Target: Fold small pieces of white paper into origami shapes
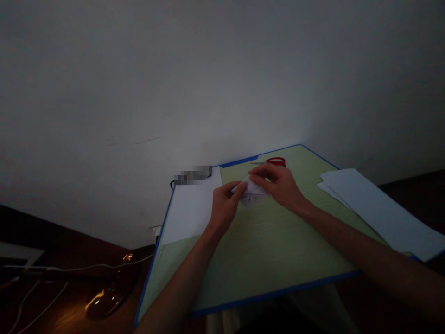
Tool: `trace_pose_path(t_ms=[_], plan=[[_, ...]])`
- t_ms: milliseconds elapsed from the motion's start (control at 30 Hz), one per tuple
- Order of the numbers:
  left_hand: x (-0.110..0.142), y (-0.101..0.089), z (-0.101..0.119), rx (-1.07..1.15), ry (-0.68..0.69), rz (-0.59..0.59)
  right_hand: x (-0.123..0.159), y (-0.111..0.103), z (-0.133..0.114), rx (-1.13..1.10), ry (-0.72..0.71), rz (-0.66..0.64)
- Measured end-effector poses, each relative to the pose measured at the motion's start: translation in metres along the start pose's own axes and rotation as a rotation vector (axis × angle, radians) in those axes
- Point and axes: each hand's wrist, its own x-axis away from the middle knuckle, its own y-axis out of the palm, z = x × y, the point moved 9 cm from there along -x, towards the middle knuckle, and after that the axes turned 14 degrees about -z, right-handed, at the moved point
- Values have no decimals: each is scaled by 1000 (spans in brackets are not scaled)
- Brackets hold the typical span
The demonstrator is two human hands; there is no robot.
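Observation:
Between my hands, above the middle of the table, is a small piece of folded white paper (253,198) with creases across it. My left hand (226,204) grips its left side, thumb on top. The thumb and fingers of my right hand (277,184) pinch its upper edge from the right. Both hands partly cover the paper, so its full shape is hidden. Just beyond my right hand lie scissors (276,161) with red handles, blades toward the left.
The pale green table (278,250) has a blue rim and stands against a grey wall. A white sheet (191,213) lies at left, under a pixelated dark item (193,176). Stacked white paper (382,208) overhangs the right edge. White cables (86,267) run left of the table.

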Motion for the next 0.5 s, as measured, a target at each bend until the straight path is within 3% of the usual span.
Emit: trace_pose_path(t_ms=[200, 500], plan=[[-1, -1, -6, 58, -8, 11, 0, 1, -4, 7, -21, -11], [-3, 6, -10, 82, -86, -155, -2, 0, -1, 29, 12, -34]])
